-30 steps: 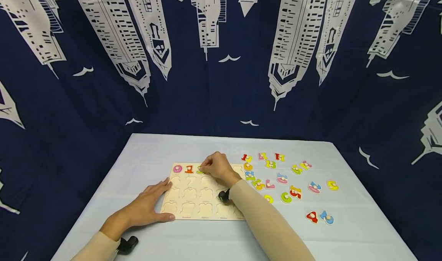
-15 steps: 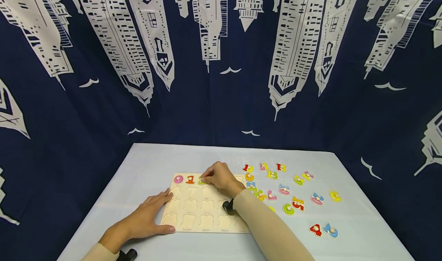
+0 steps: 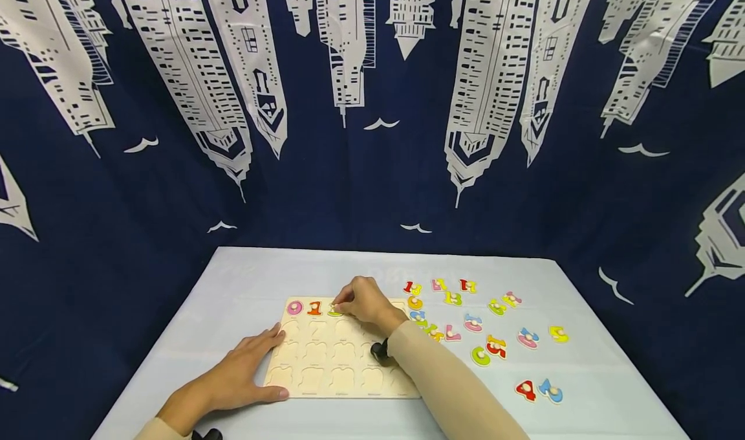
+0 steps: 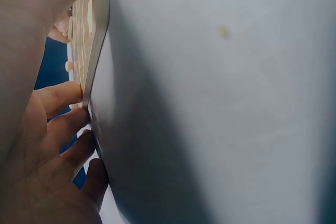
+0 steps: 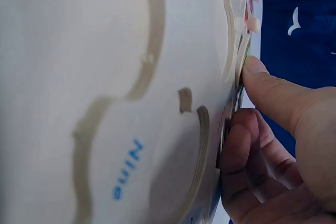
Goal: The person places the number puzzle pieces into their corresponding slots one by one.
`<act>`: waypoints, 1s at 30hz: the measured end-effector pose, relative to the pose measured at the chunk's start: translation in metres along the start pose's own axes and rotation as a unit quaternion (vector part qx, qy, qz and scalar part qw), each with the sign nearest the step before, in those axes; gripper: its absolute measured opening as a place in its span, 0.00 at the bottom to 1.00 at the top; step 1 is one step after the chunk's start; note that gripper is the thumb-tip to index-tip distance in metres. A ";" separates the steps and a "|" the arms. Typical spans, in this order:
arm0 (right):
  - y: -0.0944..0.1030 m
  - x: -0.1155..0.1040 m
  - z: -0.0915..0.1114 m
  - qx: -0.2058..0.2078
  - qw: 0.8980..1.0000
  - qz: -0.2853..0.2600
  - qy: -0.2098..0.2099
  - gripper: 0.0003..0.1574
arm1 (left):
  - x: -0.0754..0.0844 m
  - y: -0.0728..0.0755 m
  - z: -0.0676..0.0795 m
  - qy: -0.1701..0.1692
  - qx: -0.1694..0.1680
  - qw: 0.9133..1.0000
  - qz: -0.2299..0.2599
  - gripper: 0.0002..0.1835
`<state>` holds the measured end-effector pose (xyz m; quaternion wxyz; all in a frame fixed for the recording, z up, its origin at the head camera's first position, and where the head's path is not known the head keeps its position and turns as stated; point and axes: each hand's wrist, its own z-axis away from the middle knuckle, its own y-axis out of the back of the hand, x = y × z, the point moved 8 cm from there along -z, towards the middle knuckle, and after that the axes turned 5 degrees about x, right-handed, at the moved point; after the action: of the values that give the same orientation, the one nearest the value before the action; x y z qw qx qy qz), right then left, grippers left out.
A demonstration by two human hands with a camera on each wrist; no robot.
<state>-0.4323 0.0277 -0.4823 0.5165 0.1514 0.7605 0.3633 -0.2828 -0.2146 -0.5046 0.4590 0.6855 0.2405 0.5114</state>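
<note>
A pale wooden number puzzle board lies on the table with shaped recesses. In its top row sit a pink 0 piece and an orange 1 piece. My right hand pinches a green number piece at the slot beside the 1; the fingers cover most of it. From the right wrist, the thumb shows at the piece's edge, close against the board. My left hand lies along the board's left side, fingers extended and thumb near the front corner; the left wrist view shows its fingertips touching the edge.
Several colourful knobbed number pieces lie scattered right of the board, among them a red 4, a blue piece and a yellow 5. A dark blue cloth with white buildings hangs behind the white table.
The head view has tilted up, so the table sits lower in frame. My right hand stays at the green piece, and my left hand keeps its place at the board's left edge.
</note>
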 end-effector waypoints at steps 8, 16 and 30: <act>0.002 0.002 0.000 0.014 1.000 0.001 0.020 0.04 | 0.003 0.002 0.001 -0.008 0.000 1.000 -0.003 0.64; 0.001 0.000 -0.001 0.012 1.000 -0.023 0.011 0.03 | 0.003 0.004 0.002 -0.012 0.010 1.000 -0.012 0.64; -0.003 -0.004 -0.002 0.020 1.000 0.016 0.003 0.02 | 0.001 0.001 0.001 -0.011 0.011 1.000 -0.001 0.64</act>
<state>-0.4316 0.0226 -0.4809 0.5055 0.1727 0.7665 0.3565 -0.2814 -0.2146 -0.5034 0.4546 0.6959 0.2417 0.5006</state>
